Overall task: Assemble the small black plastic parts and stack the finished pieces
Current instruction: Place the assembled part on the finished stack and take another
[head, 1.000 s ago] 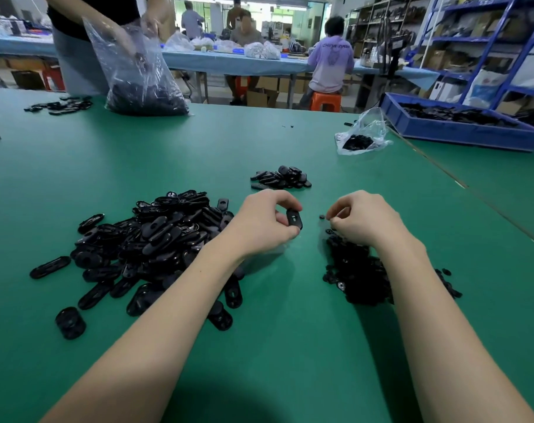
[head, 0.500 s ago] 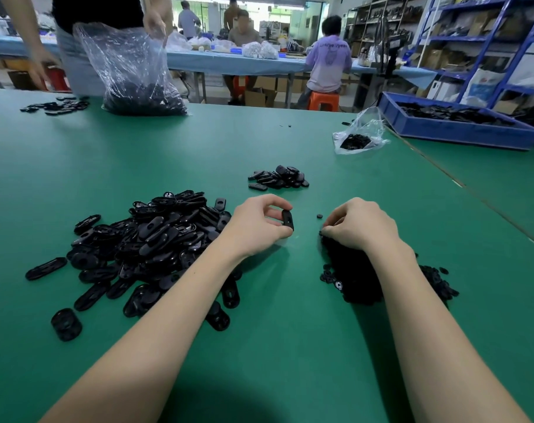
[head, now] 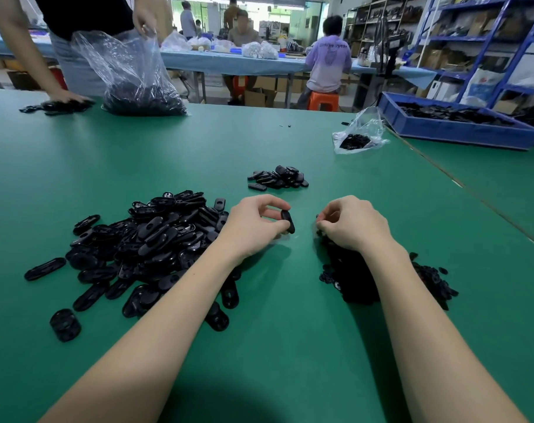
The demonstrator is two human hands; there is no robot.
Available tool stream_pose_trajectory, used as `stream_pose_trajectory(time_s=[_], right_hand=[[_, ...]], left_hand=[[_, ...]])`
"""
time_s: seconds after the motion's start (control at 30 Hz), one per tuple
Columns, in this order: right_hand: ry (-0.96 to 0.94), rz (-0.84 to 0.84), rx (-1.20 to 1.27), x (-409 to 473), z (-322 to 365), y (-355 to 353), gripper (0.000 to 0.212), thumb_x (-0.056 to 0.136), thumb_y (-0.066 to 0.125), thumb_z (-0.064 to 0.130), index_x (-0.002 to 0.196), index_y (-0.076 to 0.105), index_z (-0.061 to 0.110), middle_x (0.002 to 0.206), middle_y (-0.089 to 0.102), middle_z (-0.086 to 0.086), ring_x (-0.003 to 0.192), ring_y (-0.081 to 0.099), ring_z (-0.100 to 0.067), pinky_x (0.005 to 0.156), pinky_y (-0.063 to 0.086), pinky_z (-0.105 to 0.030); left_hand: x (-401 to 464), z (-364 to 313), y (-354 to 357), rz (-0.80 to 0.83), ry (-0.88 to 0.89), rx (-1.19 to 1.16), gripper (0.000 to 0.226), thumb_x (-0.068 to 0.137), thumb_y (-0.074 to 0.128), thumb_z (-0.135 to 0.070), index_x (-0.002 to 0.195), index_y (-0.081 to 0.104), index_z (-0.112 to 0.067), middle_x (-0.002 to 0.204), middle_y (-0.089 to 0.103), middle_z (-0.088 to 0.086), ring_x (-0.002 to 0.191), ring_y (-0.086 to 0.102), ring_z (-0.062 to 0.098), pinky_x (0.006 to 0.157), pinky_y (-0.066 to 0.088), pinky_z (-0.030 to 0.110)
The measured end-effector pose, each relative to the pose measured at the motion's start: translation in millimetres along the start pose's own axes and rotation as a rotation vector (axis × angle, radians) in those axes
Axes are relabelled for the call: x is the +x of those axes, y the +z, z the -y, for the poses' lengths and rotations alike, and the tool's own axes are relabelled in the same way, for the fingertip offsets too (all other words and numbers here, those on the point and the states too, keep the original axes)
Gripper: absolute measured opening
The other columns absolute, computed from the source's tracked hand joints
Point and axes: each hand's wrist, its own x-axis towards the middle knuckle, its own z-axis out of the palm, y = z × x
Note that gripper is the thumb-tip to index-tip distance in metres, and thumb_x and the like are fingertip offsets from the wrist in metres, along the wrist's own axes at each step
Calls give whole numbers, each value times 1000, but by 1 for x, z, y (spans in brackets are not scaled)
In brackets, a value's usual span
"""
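Green table (head: pixel 290 346), black parts pile (head: pixel 149 245), workshop shelving (head: pixel 473 41)

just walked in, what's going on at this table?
A person is putting small black plastic parts together on a green table. The left hand pinches one oval piece; the right hand picks at the pile of small bits beneath it. A big heap of ovals lies on the left, a small finished pile ahead.

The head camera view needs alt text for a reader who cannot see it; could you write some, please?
A person's left hand pinches an oval black part over a green table, while the right hand picks at a pile of small black pieces. A larger heap of oval parts lies left.
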Motion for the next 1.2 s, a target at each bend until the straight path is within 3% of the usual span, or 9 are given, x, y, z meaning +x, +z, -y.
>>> stream_pose_trajectory(time_s=[0.27, 0.47, 0.6, 0.7, 0.8, 0.87, 0.93, 1.1, 1.2], right_hand=[[-11, 39, -45, 1, -4, -6, 22, 89, 59, 23, 91, 70, 42, 108, 73, 10, 97, 60, -20, 76, 41, -29], [32, 30, -51, 0, -2, -1, 9, 86, 71, 33, 92, 76, 38, 107, 74, 9, 104, 66, -21, 77, 45, -29], [31, -2, -52, -2, 0, 1, 8, 89, 68, 33, 88, 73, 39, 104, 75, 8, 101, 66, -22, 75, 44, -29], [15, 22, 231, -1, 2, -1, 8, 86, 70, 32, 83, 76, 35, 89, 75, 16, 89, 66, -11, 72, 47, -27], [-8, 93, 615, -4, 11, -3, 2, 82, 79, 28, 81, 80, 30, 78, 76, 14, 60, 57, 6, 59, 42, -19], [-12, 122, 712, -5, 16, -3, 6, 80, 83, 28, 75, 80, 29, 67, 70, 18, 51, 50, 4, 52, 39, -13], [10, 138, 740, -6, 19, -1, 9, 79, 84, 29, 72, 79, 31, 62, 62, 12, 57, 47, -5, 46, 36, -11], [32, 126, 796, -5, 20, 2, 3, 81, 83, 28, 81, 80, 26, 69, 65, 10, 70, 49, -11, 59, 40, -19], [35, 112, 800, -6, 20, 0, 6, 78, 84, 32, 77, 79, 29, 59, 61, 15, 63, 46, -9, 47, 36, -11]], left_hand=[[-2, 0, 0, -3, -12, -69, 26, 84, 72, -3, 101, 72, -23, 84, 77, -6, 69, 76, 17, 76, 62, 32], [-2, 0, 0, -1, -19, -64, 26, 83, 71, -4, 100, 72, -24, 78, 76, -11, 70, 76, 17, 81, 62, 35], [-3, -1, 0, -6, -16, -62, 28, 83, 71, -3, 101, 72, -24, 82, 77, -8, 71, 76, 17, 83, 62, 38], [-4, -1, 0, -31, -8, -70, 30, 83, 71, -3, 102, 71, -25, 80, 76, -8, 70, 76, 14, 81, 61, 34], [-6, -3, 0, -64, 9, -70, 29, 82, 74, -6, 101, 73, -29, 70, 73, -14, 67, 73, 8, 76, 58, 28], [-6, -4, -1, -71, 19, -95, 28, 81, 76, -7, 99, 74, -29, 73, 75, -11, 73, 74, 12, 78, 58, 28], [-6, -6, -1, -64, 29, -130, 28, 82, 76, -5, 100, 74, -26, 81, 78, -4, 80, 75, 16, 81, 58, 28], [-5, -7, -1, -24, 29, -259, 29, 85, 70, 6, 107, 73, -12, 88, 78, 10, 78, 75, 15, 80, 58, 23], [-5, -6, 0, -9, 31, -293, 29, 86, 69, 8, 109, 73, -9, 90, 78, 11, 84, 76, 18, 84, 59, 26]])
